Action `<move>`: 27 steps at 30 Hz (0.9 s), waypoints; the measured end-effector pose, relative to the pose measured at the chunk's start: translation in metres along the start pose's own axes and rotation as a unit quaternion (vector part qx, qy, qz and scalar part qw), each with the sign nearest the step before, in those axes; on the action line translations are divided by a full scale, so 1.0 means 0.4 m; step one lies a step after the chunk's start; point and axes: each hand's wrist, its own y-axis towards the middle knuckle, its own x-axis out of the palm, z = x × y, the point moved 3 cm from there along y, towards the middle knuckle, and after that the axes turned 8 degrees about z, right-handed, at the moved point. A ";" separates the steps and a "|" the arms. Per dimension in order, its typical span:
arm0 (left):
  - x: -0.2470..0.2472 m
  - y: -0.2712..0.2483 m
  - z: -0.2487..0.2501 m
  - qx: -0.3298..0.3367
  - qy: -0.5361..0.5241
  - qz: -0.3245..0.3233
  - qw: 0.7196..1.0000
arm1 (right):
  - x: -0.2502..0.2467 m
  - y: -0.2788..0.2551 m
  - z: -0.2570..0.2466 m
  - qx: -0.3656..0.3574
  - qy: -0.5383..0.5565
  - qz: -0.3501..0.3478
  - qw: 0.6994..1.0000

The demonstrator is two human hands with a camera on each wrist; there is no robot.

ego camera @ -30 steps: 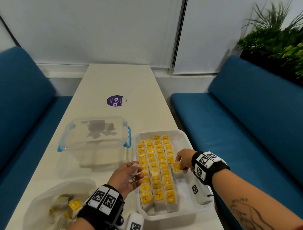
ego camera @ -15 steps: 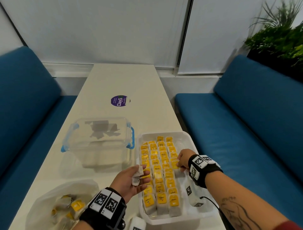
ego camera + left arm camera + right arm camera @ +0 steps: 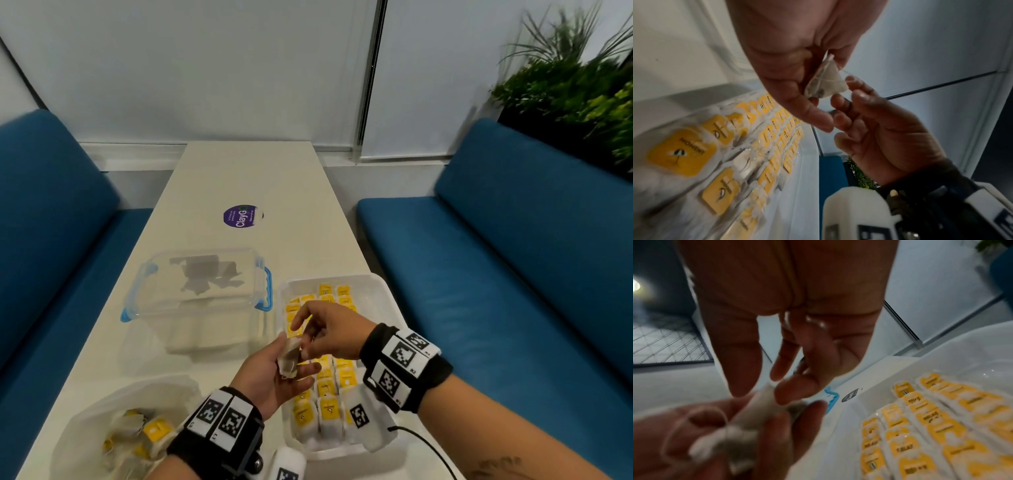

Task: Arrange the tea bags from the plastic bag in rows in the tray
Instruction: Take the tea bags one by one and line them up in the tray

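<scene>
A pale tea bag (image 3: 287, 356) sits in my left hand (image 3: 301, 368), gripped between thumb and curled fingers above the tray's left rows. My right hand (image 3: 303, 337) meets it from the right. In the right wrist view its thumb and a finger pinch the tea bag (image 3: 760, 404) at its upper end. The left wrist view shows the tea bag (image 3: 827, 81) as a small pyramid with a string. The white tray (image 3: 383, 284) holds several rows of yellow-tagged tea bags (image 3: 329, 411). The plastic bag (image 3: 113, 411), with more tea bags inside, lies at the near left.
A clear lidded container (image 3: 195, 291) with blue clips stands left of the tray. A purple round sticker (image 3: 241, 215) lies farther up the long white table. Blue benches run along both sides, and a plant (image 3: 582, 85) stands at the far right.
My right hand has left the tray's right-hand row and come left to the tea bag. My left hand has lifted that bag toward it, over the tray's left side.
</scene>
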 end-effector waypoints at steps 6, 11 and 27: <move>0.011 -0.023 -0.005 -0.018 0.003 -0.069 0.997 | 0.003 -0.016 0.019 -0.002 -0.071 0.061 0.996; -0.002 -0.012 -0.004 0.038 0.016 -0.031 0.999 | -0.028 -0.025 0.044 0.047 -0.020 0.105 0.993; 0.001 -0.011 0.067 0.279 0.204 0.138 0.928 | -0.013 -0.026 0.034 0.011 0.012 0.157 0.987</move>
